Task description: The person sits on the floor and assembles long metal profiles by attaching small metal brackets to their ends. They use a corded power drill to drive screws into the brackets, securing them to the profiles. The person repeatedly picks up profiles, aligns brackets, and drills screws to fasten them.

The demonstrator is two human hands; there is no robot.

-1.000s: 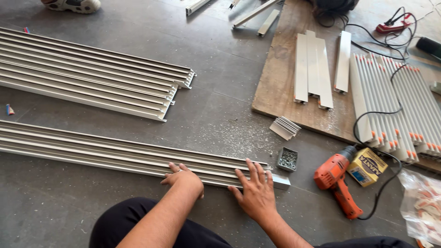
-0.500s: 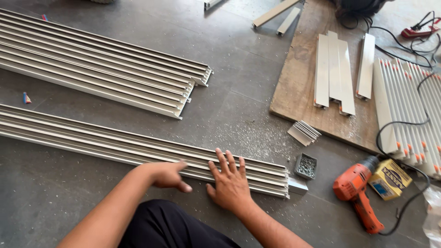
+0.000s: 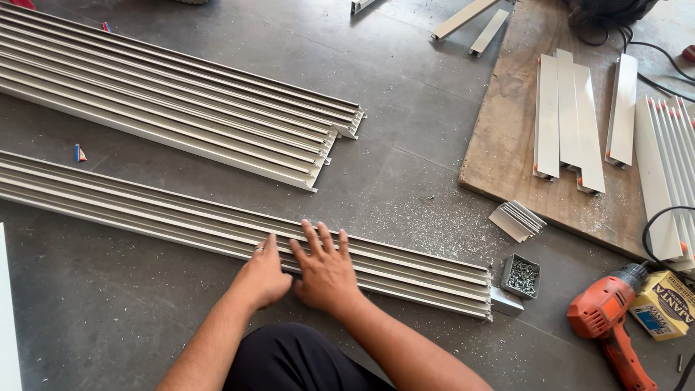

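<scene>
A long bundle of pale grey metal slats [image 3: 181,217] lies across the grey floor in front of me, ending at the right beside a small metal end piece [image 3: 504,300]. My left hand [image 3: 262,276] rests against the bundle's near edge, fingers curled, a ring on one finger. Right beside it, my right hand [image 3: 324,268] lies flat on top of the slats with its fingers spread. Neither hand grips anything. My dark-trousered knee [image 3: 289,358] is just below the hands.
A second slat bundle [image 3: 188,108] lies farther back. To the right are a small box of screws [image 3: 521,275], a short stack of slat offcuts [image 3: 517,219], an orange power drill [image 3: 608,326], a yellow box [image 3: 662,311], and a wooden board [image 3: 507,145] carrying flat metal pieces.
Both hands have slid left along the near bundle, away from its right end. My view has moved left with them, so the drill now sits at the right edge.
</scene>
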